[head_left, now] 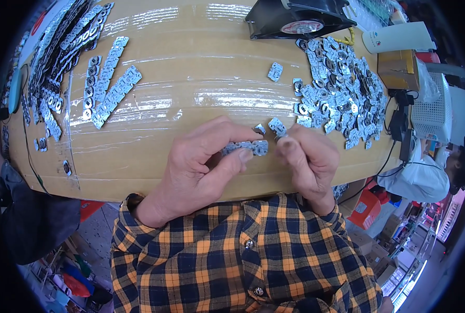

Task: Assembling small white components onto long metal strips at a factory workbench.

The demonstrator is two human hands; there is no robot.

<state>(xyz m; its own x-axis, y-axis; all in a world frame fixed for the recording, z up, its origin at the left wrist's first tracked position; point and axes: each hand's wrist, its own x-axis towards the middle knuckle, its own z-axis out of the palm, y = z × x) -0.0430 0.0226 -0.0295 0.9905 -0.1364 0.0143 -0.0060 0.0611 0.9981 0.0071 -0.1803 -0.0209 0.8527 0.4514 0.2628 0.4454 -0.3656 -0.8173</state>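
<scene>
Near the table's front edge, my left hand [201,161] pinches a short strip of small silvery-blue boards [256,148] between thumb and fingers. To its right, my right hand [313,161] is closed on a single small board [277,126], which sticks up past the fingertips. A gap separates this board from the strip's end. Just beyond the strip, another small piece [259,129] shows by my left fingertips; whether I touch it is unclear. A loose small board [275,72] lies farther off on the table.
A heap of small boards [337,83] covers the table's right side. Longer strips [116,96] lie at the left, beside a thick pile of strips [60,52]. A black fan [300,20], a white cup [399,37] and a cardboard box [398,70] stand at the back and right.
</scene>
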